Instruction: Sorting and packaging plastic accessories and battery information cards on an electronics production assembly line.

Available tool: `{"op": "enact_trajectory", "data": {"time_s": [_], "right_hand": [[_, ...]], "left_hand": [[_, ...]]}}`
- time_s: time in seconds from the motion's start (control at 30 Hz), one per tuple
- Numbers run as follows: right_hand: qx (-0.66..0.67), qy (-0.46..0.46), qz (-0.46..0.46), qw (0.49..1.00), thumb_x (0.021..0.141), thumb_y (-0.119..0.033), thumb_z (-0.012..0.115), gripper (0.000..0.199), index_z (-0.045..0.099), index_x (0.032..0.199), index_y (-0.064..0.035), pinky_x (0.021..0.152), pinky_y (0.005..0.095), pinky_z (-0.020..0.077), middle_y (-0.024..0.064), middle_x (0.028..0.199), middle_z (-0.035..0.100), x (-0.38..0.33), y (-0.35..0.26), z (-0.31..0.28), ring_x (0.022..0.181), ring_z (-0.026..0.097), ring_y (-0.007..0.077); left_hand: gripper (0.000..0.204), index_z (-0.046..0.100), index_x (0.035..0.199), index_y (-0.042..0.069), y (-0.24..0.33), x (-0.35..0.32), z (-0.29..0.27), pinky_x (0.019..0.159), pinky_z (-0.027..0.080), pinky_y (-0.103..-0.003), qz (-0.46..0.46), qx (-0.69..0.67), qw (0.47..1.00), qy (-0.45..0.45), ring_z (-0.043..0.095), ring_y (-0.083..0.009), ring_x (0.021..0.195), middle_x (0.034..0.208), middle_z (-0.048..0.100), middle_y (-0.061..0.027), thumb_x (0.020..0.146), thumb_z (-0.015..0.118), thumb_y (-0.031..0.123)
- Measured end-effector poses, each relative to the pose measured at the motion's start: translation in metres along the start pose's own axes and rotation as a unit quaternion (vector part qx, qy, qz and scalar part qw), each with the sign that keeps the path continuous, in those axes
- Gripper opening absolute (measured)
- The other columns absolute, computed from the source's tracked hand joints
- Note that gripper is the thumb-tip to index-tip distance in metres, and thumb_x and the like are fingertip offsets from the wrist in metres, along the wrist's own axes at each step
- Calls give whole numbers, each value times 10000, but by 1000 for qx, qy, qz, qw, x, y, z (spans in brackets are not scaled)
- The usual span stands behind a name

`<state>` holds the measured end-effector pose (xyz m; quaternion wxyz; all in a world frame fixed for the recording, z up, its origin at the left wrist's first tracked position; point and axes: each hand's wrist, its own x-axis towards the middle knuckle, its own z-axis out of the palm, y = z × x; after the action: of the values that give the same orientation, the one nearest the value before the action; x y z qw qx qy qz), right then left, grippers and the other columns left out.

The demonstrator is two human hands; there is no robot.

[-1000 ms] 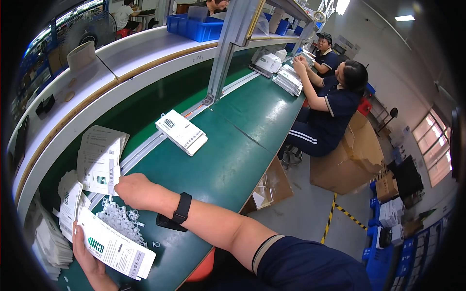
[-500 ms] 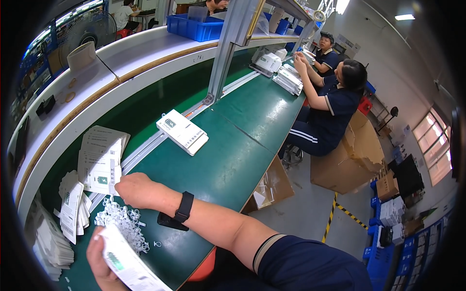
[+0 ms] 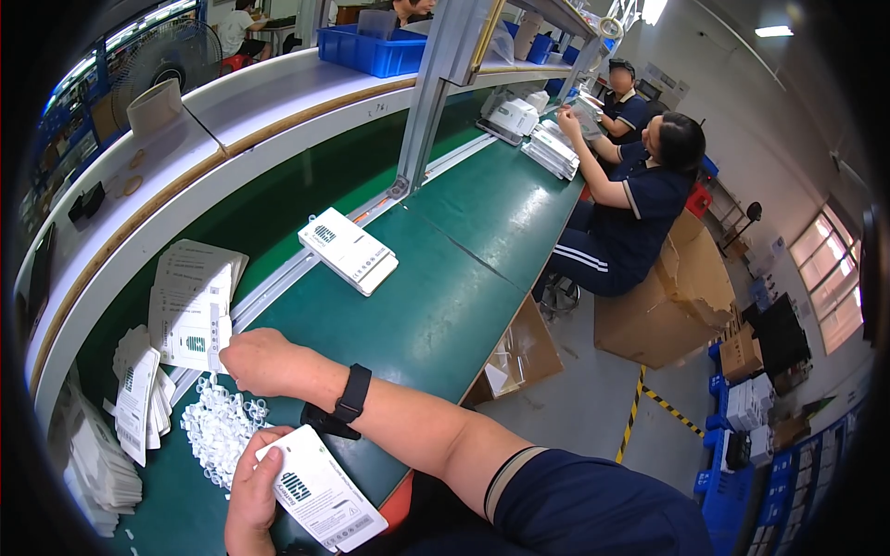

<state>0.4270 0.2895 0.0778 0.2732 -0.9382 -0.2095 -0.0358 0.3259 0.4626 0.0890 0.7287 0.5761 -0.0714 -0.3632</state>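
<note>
Gripped at its near-left corner, a flat white cardboard box with a green logo [image 3: 320, 499] sits in the left hand [image 3: 252, 491], fingers curled round its edge. Reaching across, the right hand [image 3: 260, 361] hovers closed over a heap of small white plastic rings [image 3: 218, 431] on the green table [image 3: 436, 315].

My right hand [image 3: 260, 360] hides whatever its fingers touch — grip unreadable. Left hand [image 3: 250, 496] cut off at bottom edge, covering part of the white package [image 3: 320, 496] — its print too small.
</note>
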Motion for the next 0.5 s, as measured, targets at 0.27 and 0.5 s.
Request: {"op": "enact_trajectory", "data": {"time_s": [0.27, 0.5], "right_hand": [[11, -1, 4, 1000, 692, -91, 717, 110, 643, 759, -47, 697, 420, 500, 139, 800, 646, -1, -1, -4, 801, 641, 326], [8, 4, 9, 1000, 696, -80, 710, 103, 630, 755, -56, 685, 412, 495, 127, 785, 652, -2, 2, -11, 789, 643, 321]], "left_hand": [[377, 520, 1136, -26, -5, 8, -5, 813, 474, -260, 78, 31, 996, 36, 600, -147, 893, 1020, 605, -101, 919, 547, 280], [299, 524, 1051, 5, 1, 9, -10, 765, 461, -238, 70, 22, 996, 43, 581, -118, 850, 1011, 593, -96, 947, 533, 285]]}}
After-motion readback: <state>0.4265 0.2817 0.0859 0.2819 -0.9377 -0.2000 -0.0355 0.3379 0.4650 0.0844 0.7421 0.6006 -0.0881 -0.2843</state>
